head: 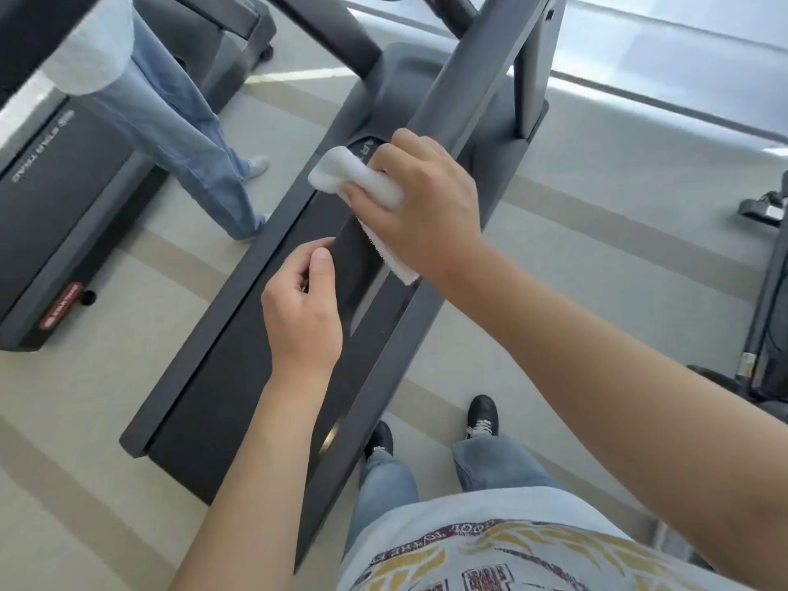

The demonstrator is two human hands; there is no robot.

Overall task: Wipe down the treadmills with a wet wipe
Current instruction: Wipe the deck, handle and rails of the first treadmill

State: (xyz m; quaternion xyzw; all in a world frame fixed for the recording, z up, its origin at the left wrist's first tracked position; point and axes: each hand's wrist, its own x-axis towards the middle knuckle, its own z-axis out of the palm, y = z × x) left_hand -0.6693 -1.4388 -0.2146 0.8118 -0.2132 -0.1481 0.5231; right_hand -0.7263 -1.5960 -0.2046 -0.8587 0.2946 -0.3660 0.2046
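Grey treadmill, hands at its handrail.
Left hand hovers beside the dark handrail, fingers loosely curled, holding nothing; farther right, right hand grips the white wet wipe on the rail.

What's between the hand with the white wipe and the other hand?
In the head view, only a bare stretch of the dark handrail separates the right hand, gripping the wipe, from the left hand.

Right hand gripping, left hand loosely curled
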